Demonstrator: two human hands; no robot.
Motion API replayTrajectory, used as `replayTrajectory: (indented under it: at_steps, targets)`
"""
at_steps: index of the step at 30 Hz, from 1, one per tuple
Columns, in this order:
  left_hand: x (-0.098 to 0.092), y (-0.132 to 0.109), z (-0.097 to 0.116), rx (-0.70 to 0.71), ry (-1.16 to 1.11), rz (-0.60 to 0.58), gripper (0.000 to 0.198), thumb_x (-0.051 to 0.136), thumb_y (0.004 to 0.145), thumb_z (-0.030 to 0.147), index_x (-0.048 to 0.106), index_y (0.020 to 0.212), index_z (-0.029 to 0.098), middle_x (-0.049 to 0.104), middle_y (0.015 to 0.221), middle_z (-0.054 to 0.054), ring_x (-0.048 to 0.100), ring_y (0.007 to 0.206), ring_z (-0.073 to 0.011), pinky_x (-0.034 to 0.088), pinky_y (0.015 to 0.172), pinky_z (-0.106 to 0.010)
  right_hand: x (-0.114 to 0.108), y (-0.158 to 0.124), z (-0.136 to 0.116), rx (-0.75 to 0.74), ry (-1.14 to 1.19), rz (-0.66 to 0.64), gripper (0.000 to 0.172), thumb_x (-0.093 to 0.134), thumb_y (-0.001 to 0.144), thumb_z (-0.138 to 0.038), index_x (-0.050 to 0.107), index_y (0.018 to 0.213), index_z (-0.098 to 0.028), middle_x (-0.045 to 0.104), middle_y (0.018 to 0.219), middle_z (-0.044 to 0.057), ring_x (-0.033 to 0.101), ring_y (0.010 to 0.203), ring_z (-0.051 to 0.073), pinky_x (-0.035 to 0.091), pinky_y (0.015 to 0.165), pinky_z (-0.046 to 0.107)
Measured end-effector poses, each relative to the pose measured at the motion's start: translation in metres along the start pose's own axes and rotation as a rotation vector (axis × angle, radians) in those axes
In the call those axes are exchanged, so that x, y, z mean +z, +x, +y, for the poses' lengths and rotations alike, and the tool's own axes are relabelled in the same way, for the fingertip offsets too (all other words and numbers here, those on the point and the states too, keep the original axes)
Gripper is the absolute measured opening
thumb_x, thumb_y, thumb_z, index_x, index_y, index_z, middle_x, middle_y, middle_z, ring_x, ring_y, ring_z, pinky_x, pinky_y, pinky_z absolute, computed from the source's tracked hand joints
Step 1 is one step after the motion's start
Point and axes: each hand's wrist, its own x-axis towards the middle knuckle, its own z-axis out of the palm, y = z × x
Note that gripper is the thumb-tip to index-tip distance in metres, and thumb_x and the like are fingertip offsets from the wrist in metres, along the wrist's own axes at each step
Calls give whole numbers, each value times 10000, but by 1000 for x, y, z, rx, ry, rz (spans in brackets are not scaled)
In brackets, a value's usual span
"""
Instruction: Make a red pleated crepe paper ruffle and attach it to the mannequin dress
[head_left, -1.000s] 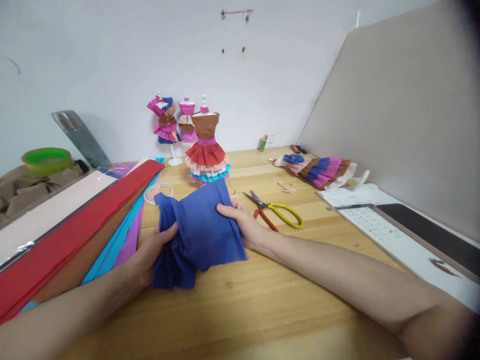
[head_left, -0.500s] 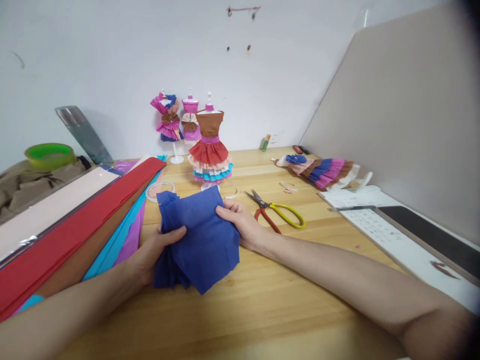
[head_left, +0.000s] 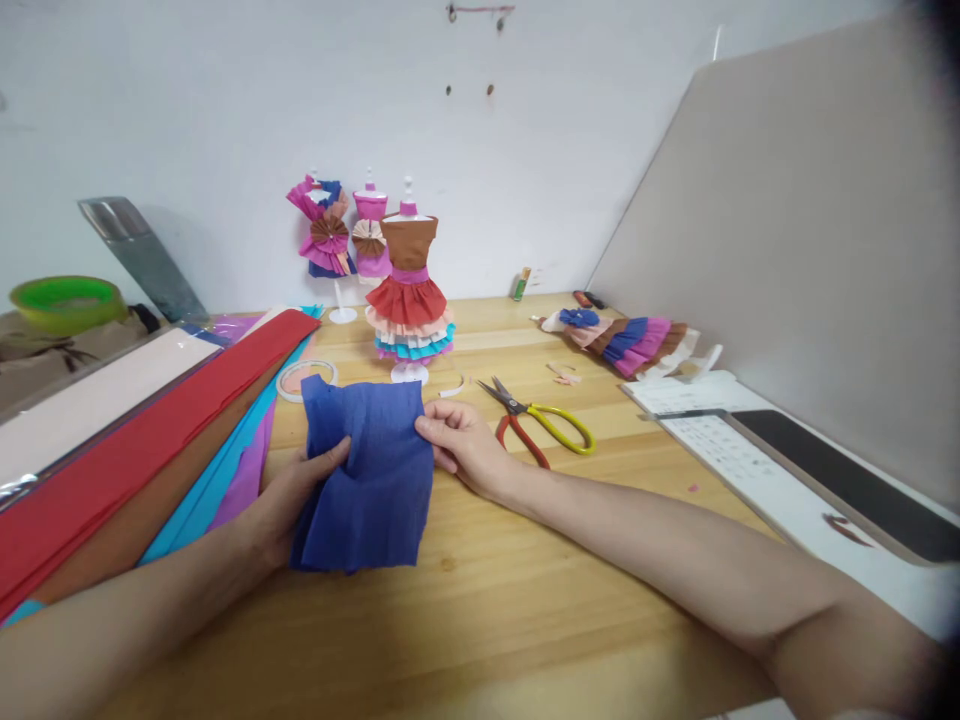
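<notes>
A piece of dark blue crepe paper [head_left: 367, 490] hangs between my two hands over the wooden table. My left hand [head_left: 300, 490] is closed on its left side, thumb in front and the other fingers hidden behind. At its upper right edge my right hand [head_left: 457, 445] pinches the paper between thumb and fingers. Just right of that hand lie scissors [head_left: 525, 415] with one red and one yellow handle, blades partly spread. Behind the paper stands a small dress form [head_left: 411, 280] in a brown top and tiered ruffled skirt.
Folded crepe paper in red [head_left: 172, 440] and other colours covers the table's left side. A roll of tape [head_left: 285, 382] lies near it. Two more dressed forms stand at the wall. A ruffled dress [head_left: 630, 338] and a white board [head_left: 712, 450] with a dark phone-like slab are at right.
The blue paper has straightened, and its loose lower right corner now hangs flatter. My right hand has drawn slightly left with its edge. The whole view has shifted a little.
</notes>
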Motion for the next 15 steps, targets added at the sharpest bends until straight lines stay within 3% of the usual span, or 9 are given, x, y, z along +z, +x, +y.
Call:
replayTrajectory:
  at_steps: [4, 7, 12, 15]
  targets:
    - [-5, -3, 2, -6, -28, -75, 585, 791, 762, 343, 621, 1280, 132, 766, 1033, -159, 704, 1048, -346, 606, 858, -396, -3, 3, 1, 5, 46, 60, 412, 810, 637, -501, 546, 597, -187, 444, 414, -90, 262, 334, 34, 137, 374, 216]
    - [-5, -5, 3, 10, 12, -128, 655, 853, 683, 228, 616, 1286, 131, 765, 1035, -160, 700, 1059, -341, 596, 893, -391, -4, 4, -1, 19, 151, 112, 437, 850, 583, -476, 523, 573, -187, 442, 445, -87, 327, 388, 49, 216, 394, 208]
    - [1, -6, 5, 19, 48, -41, 610, 800, 722, 138, 605, 1300, 132, 775, 1006, -133, 721, 1012, -321, 612, 874, -383, -2, 2, 0, 64, 179, -64, 370, 881, 565, -434, 653, 706, -180, 603, 566, -45, 544, 541, 106, 421, 546, 231]
    - [5, -7, 7, -22, 19, -1, 529, 731, 781, 126, 604, 1294, 118, 779, 987, -125, 730, 987, -313, 615, 867, -383, -5, 3, 3, 76, 186, -34, 333, 892, 559, -372, 685, 736, -179, 644, 583, -37, 599, 586, 127, 462, 602, 249]
